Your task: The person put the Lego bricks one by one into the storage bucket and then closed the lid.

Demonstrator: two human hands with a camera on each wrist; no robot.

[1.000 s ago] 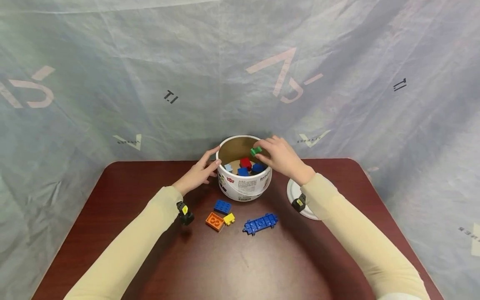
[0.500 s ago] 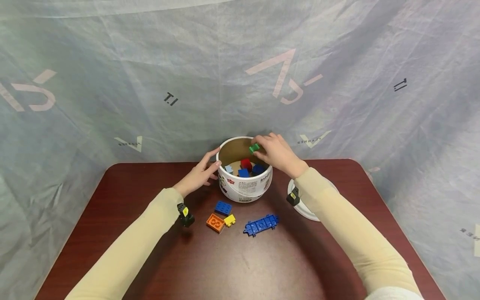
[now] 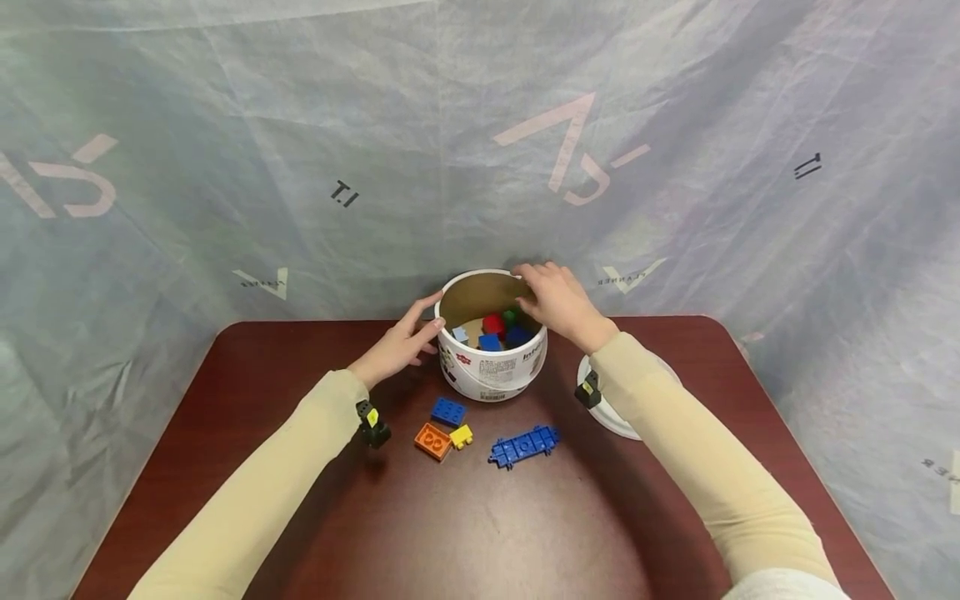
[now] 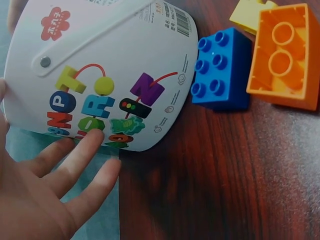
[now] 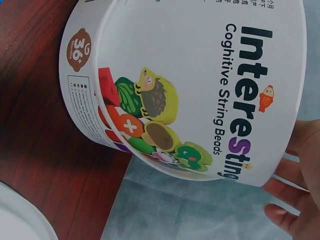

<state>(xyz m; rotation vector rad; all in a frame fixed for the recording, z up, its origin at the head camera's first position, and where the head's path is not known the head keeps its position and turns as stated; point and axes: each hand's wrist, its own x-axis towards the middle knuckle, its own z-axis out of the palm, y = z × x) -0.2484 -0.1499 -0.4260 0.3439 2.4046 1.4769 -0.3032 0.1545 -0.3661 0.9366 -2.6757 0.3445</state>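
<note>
A white bucket printed with toy pictures stands upright at the table's far edge, holding a red block, a green block and blue and pale blue blocks. My left hand rests against the bucket's left side, its fingers spread and fairly straight in the left wrist view. At the right rim is my right hand, thumb over the opening and no block visible in it. The right wrist view shows its loosely bent fingers beside the bucket wall.
In front of the bucket lie a blue brick, an upturned orange brick, a small yellow brick and a blue wheel-base-like piece. A white round lid lies under the right forearm. Grey cloth hangs behind the table.
The green block has left my right hand's fingers and now lies inside the bucket. That hand has opened at the rim; my left hand stays at the bucket's side.
</note>
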